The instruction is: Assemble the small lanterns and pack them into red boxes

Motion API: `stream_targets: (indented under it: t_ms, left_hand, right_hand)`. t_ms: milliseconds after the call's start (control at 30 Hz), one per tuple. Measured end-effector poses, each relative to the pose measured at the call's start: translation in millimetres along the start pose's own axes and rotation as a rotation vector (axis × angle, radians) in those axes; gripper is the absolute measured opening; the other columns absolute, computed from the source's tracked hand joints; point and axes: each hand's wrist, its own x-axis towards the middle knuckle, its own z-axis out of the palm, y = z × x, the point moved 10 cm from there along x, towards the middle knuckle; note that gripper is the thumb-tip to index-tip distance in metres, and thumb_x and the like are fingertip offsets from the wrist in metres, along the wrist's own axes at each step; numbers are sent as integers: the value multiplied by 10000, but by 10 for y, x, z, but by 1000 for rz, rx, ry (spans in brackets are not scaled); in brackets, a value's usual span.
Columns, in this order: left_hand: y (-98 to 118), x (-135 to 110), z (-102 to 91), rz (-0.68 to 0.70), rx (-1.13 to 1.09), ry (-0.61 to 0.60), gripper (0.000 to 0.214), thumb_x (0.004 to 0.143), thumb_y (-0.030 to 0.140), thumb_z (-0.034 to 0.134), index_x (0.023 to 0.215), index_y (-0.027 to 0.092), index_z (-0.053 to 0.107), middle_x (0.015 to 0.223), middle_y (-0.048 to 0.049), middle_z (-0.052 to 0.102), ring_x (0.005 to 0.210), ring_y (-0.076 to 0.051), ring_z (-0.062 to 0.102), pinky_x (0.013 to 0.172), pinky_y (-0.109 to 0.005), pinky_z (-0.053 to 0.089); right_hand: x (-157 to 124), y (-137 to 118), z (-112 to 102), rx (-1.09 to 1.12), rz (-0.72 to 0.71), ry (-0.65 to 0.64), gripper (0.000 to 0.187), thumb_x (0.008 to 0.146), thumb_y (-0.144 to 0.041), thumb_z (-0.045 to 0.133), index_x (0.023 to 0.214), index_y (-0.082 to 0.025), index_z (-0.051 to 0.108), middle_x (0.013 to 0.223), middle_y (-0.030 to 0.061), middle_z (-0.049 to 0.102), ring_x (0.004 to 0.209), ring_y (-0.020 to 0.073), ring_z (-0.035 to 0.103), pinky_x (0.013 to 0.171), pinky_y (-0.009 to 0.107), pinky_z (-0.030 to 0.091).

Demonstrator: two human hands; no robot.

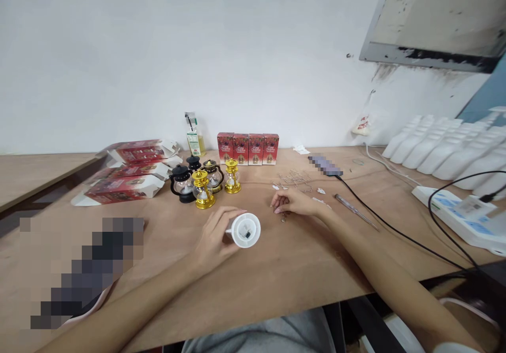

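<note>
My left hand (216,237) is closed around a small white lantern (245,231). Its round, hollow underside is turned towards me, and a small dark and metallic part shows inside the recess. A thin white handle sticks out on the lantern's left side. To the right, my right hand (290,203) is low over the table with its fingers curled together. Whatever those fingertips hold, if anything, is hidden. Small shiny round pieces (283,217), which look like button cells, lie just below them. Beyond my left hand stand gold lanterns (204,190) and black lanterns (182,184).
Several red boxes (240,149) stand by the wall, and flattened red cartons (122,184) lie left. Thin wire pieces (294,179) lie beyond my right hand. A screwdriver (356,212), a cabled phone (324,166), a power strip (458,218) and white bottles (446,147) occupy the right.
</note>
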Motion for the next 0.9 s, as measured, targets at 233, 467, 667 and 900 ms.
stream_targets:
  t_ms: [233, 467, 667, 900]
  left_hand:
    - [68, 41, -59, 34, -26, 31, 316, 826, 294, 603, 1115, 213, 504, 1029, -86, 600, 961, -209, 580, 779, -311, 499]
    - [36, 44, -80, 11, 17, 49, 354, 832, 284, 601, 1162, 216, 493, 1044, -83, 571, 966, -205, 578, 791, -319, 514]
    - [-63, 38, -122, -84, 9, 154, 316, 753, 258, 686, 1015, 213, 515, 1003, -62, 574, 988, -226, 585, 822, -391, 519]
    - [-176, 29, -64, -255, -85, 129, 293, 781, 207, 615, 1032, 218, 465, 1045, -49, 625, 943, -202, 633, 779, -347, 520]
  right_hand:
    - [-33, -211, -10, -191, -51, 52, 46, 833, -159, 559, 843, -180, 599, 763, 21, 638, 678, 138, 582, 637, 249, 437]
    - [-71, -327, -40, -318, -91, 128, 141, 860, -90, 483, 858, -184, 589, 831, 42, 635, 743, 157, 567, 705, 273, 414]
    - [-95, -477, -82, -219, -136, 275, 133, 879, -151, 468, 986, -189, 537, 895, 52, 641, 804, 160, 600, 745, 294, 450]
    - [-431, -1046, -19, 216, -319, 872, 150, 848, -252, 589, 965, -240, 496, 834, 10, 629, 795, 154, 592, 765, 309, 477]
